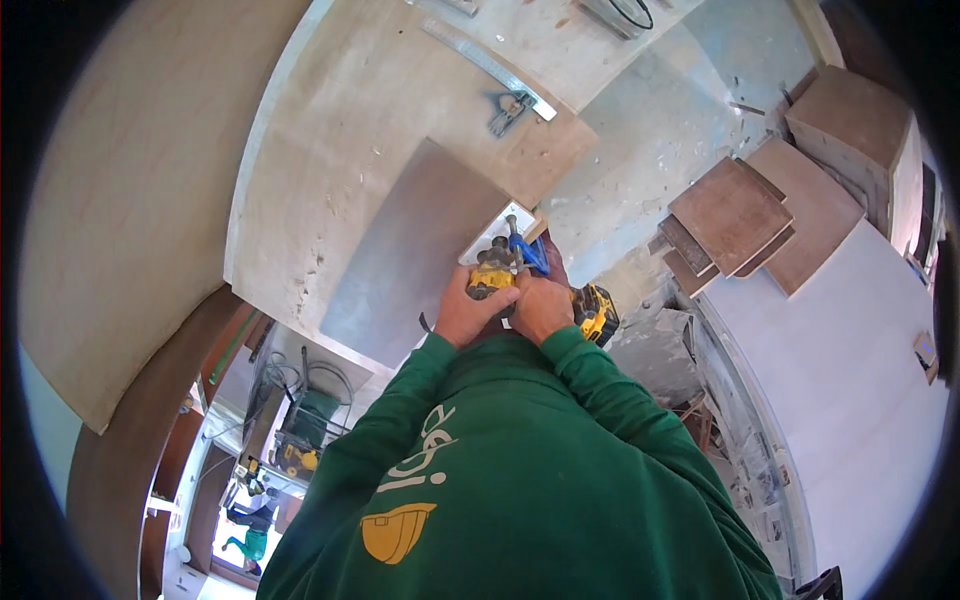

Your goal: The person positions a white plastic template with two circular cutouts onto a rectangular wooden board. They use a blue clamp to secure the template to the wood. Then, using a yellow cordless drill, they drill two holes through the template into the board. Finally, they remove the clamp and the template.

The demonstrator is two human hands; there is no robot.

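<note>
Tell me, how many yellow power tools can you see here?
2. One yellow drill is gripped by both hands, left hand and right hand. Another yellow tool lies in a crate at lower left. More may be hidden.

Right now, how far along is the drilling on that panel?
Done: grey panel lies flat on the workbench; no finished holes can be made out. In hand: left hand and right hand both grip the yellow drill, bit at the panel's corner by a blue clamp. Left: cannot tell.
</note>
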